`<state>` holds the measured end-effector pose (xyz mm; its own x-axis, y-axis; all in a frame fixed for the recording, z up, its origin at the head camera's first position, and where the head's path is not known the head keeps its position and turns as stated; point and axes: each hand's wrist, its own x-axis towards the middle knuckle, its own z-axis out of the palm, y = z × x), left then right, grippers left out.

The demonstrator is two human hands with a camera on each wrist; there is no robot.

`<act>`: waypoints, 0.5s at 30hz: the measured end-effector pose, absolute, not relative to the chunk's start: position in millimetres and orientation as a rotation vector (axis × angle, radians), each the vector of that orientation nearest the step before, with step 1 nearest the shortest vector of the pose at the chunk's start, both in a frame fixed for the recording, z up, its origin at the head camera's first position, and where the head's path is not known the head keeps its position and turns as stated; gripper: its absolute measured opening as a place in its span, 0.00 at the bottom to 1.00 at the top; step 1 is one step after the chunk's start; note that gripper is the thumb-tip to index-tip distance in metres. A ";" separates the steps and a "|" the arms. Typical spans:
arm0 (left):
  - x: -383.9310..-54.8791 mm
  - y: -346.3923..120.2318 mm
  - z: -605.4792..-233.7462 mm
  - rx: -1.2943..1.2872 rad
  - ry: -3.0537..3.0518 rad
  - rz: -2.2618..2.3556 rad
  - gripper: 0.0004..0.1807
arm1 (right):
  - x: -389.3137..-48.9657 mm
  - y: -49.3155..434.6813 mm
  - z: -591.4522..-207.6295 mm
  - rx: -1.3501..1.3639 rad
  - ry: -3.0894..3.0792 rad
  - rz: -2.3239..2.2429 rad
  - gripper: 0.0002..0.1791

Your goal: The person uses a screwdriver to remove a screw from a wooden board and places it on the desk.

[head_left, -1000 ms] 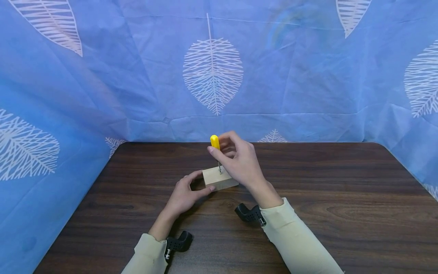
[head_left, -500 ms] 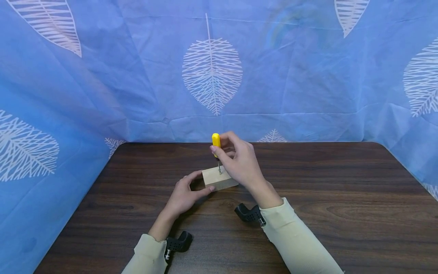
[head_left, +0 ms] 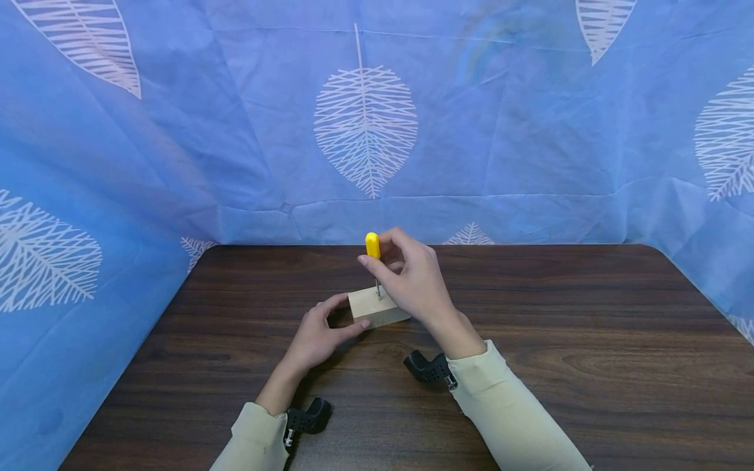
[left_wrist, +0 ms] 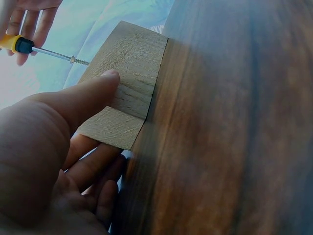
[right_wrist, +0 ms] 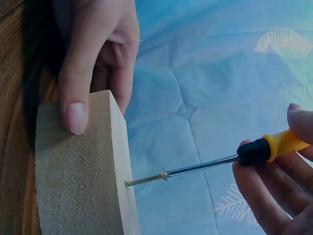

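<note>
A pale wooden block [head_left: 379,317] lies on the dark table, and a screw [right_wrist: 146,181] stands out of its top face with most of its thread showing. My left hand [head_left: 318,335] grips the block's left end, thumb [left_wrist: 98,90] on the near side and fingers behind. A screwdriver [head_left: 372,244] with a yellow and black handle stands nearly upright over the block. Its handle is pinched between thumb and fingers of my right hand [head_left: 415,275]. In the right wrist view the screwdriver's shaft [right_wrist: 203,164] meets the screw head in one line.
The brown wood-grain table [head_left: 559,366] stretches out on both sides of the block. Behind it hangs a blue cloth [head_left: 265,131] with white leaf prints. A black wrist mount [head_left: 309,415] is on the left forearm, another wrist mount [head_left: 427,366] on the right.
The screwdriver handle has shifted slightly, and my right thumb and fingers have changed position on it. My left hand and the block have stayed in place.
</note>
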<state>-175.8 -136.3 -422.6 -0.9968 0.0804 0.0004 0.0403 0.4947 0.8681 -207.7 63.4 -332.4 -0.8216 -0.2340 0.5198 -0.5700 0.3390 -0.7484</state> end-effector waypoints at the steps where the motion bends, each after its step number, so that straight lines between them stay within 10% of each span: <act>1: -175.8 -136.3 -422.6 0.108 2.682 1.555 0.33 | -207.8 63.4 -332.4 0.717 -2.290 1.477 0.11; 15: -175.1 -136.0 -422.5 0.091 2.681 1.544 0.33 | -205.1 63.8 -332.3 0.694 -2.303 1.495 0.14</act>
<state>-175.1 -136.0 -422.5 -0.9972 0.0739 -0.0109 0.0277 0.5008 0.8651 -205.1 63.8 -332.3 -0.8352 -0.2285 0.5002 -0.5499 0.3389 -0.7634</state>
